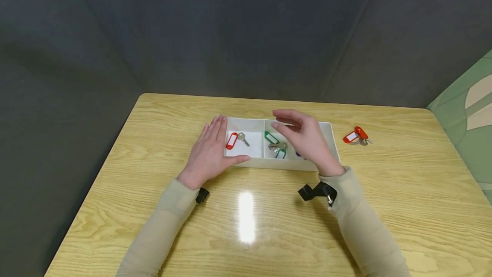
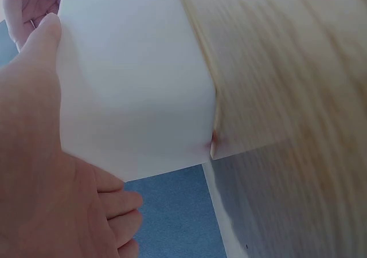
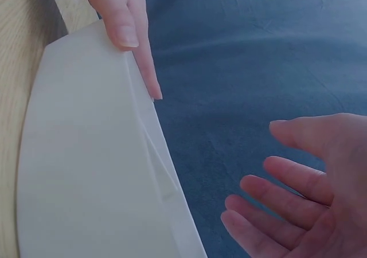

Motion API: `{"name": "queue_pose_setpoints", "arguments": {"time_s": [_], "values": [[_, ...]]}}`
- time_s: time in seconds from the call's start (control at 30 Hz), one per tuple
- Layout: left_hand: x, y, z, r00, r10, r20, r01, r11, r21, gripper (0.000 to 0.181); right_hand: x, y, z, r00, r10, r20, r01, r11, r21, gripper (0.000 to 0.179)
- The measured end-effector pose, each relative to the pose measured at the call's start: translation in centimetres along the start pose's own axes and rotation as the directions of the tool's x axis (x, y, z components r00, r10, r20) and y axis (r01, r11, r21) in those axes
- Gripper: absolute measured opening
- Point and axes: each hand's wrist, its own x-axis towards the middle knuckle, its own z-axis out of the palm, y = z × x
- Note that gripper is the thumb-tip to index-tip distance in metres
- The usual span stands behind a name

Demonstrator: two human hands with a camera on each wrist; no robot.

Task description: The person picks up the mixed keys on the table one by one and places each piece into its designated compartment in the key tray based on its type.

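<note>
A long white divided tray [image 1: 276, 164] lies on the table. My left hand [image 1: 207, 151] lies against its left end, fingers straight, thumb on the front rim. Inside the left compartment are a red key tag [image 1: 232, 140] and a key [image 1: 243, 139]. The middle compartment contains green key tags [image 1: 271, 137] with keys [image 1: 277, 146]. Above the tray's right part hovers my right hand [image 1: 307, 138], its fingers loosely bent; the right wrist view shows nothing between them. Beneath that hand a bit of blue [image 1: 298, 154] shows; the rest is hidden.
Right of the tray, red key tags [image 1: 350, 137] with keys [image 1: 360, 142] lie on the wooden table [image 1: 403, 183]. A dark curtain [image 1: 230, 33] hangs behind the table's back edge. Green and beige patterned fabric [image 1: 457, 127] is at the far right.
</note>
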Motion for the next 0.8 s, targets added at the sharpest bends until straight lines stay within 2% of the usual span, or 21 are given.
{"name": "queue_pose_setpoints", "arguments": {"time_s": [0.33,0.8], "values": [[0.0,0.1,-0.1,1.000,-0.005,0.008,0.005,1.000,-0.004,0.126,-0.5,0.0,-0.7,1.000,0.029,-0.002,-0.029,0.999,-0.025,0.043],[0.0,0.2,-0.2,1.000,-0.003,0.009,0.003,1.000,-0.002,0.125,-1.0,-0.3,-1.8,0.999,0.030,-0.013,-0.030,0.999,-0.021,0.042]]}}
